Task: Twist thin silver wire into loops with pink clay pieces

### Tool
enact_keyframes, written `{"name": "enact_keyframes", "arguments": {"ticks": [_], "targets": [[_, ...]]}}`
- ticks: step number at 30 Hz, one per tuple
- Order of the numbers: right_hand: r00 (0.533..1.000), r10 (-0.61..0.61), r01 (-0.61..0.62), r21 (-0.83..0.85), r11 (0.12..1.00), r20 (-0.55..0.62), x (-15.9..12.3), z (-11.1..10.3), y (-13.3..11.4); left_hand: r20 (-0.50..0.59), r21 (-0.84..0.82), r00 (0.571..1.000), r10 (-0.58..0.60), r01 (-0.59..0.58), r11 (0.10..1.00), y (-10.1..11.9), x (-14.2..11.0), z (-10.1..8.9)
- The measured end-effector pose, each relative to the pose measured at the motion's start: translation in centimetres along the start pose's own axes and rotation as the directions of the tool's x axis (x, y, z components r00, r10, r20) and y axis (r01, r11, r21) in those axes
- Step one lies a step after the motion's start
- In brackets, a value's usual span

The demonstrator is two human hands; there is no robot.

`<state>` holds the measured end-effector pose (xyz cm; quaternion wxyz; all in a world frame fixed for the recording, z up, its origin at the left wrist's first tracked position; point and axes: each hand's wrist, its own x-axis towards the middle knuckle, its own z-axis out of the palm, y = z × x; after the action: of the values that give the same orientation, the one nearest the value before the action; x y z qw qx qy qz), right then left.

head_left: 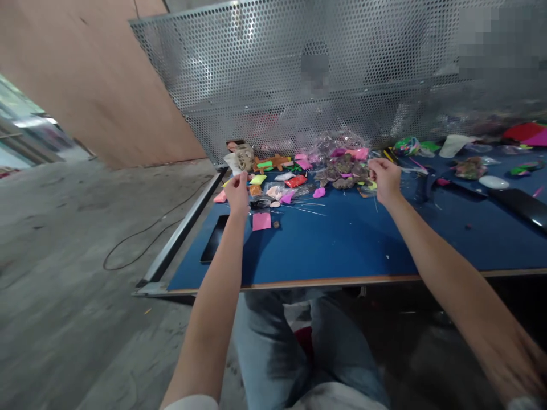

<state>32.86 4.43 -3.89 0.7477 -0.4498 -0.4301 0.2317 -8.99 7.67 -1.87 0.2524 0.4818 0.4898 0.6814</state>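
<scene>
My left hand (238, 193) is raised over the left part of the blue table, thumb and fingers pinched together; whatever they hold is too small to make out. Farther right, my right hand (386, 177) is also closed in a pinch beside a brown lumpy mass (344, 171). A pale thin strip (412, 169) shows just right of it, though I cannot tell if the fingers hold it. Between the hands lie a red packet (296, 181), a purple piece (319, 193), several thin clear sticks (305, 209) and a pink square (261, 221).
A black phone (213, 240) lies near the table's left edge, partly behind my left forearm. At the back stands a perforated metal panel (273, 74). On the right are a white mouse-shaped object (494, 182), a black glossy case (523, 208) and a white cup (453, 146).
</scene>
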Motion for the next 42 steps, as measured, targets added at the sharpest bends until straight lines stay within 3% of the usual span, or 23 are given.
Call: {"name": "enact_keyframes", "arguments": {"ticks": [9, 14, 17, 22, 25, 28, 31, 33, 36, 40, 42], "targets": [[0.996, 0.085, -0.084, 0.037, 0.996, -0.038, 0.4, -0.7, 0.6, 0.023, -0.005, 1.000, -0.006, 0.006, 1.000, -0.1, 0.0, -0.2], [0.997, 0.073, -0.072, 0.026, 0.997, -0.033, 0.3, -0.7, 0.4, -0.062, 0.054, 0.992, 0.113, -0.110, 0.992, -0.1, 0.1, -0.2], [0.991, 0.126, -0.129, 0.059, 0.990, 0.047, 0.1, -0.3, 0.4, -0.103, 0.078, 0.978, 0.183, -0.175, 0.981, -0.2, 0.2, 0.1], [0.964, 0.245, -0.253, 0.066, 0.965, 0.106, 0.0, -0.2, 1.0, -0.079, 0.074, 0.984, 0.160, -0.154, 0.985, -0.3, 0.5, -0.1], [0.964, 0.233, -0.244, 0.072, 0.967, 0.128, 0.1, -0.2, 1.0, -0.090, 0.174, 0.960, 0.264, -0.246, 0.954, 0.6, 0.2, -0.4], [0.970, 0.191, -0.205, 0.081, 0.975, 0.152, 0.0, 0.1, 0.6, 0.049, 0.330, 0.892, 0.448, -0.438, 0.836, 1.8, -1.0, 0.2], [0.970, 0.168, -0.186, 0.093, 0.978, 0.177, -0.3, 0.7, 0.1, 0.374, 0.319, 0.791, 0.484, -0.599, 0.734, 2.3, -2.7, 2.1], [0.967, 0.159, -0.180, 0.088, 0.980, 0.201, -0.5, 1.1, -0.1, 0.598, 0.263, 0.691, 0.406, -0.648, 0.715, 2.0, -3.9, 3.7], [0.959, 0.161, -0.181, 0.065, 0.981, 0.235, -0.9, 1.6, -0.2, 0.786, 0.231, 0.555, 0.271, -0.672, 0.704, 1.1, -5.6, 5.4], [0.953, 0.167, -0.187, 0.055, 0.981, 0.252, -1.1, 1.8, 0.1, 0.925, 0.185, 0.361, 0.118, -0.699, 0.691, 0.5, -6.7, 6.0], [0.961, 0.154, -0.175, 0.074, 0.982, 0.229, -0.9, 1.6, 0.4, 0.945, 0.171, 0.315, 0.087, -0.704, 0.690, 0.5, -6.8, 5.9]]}}
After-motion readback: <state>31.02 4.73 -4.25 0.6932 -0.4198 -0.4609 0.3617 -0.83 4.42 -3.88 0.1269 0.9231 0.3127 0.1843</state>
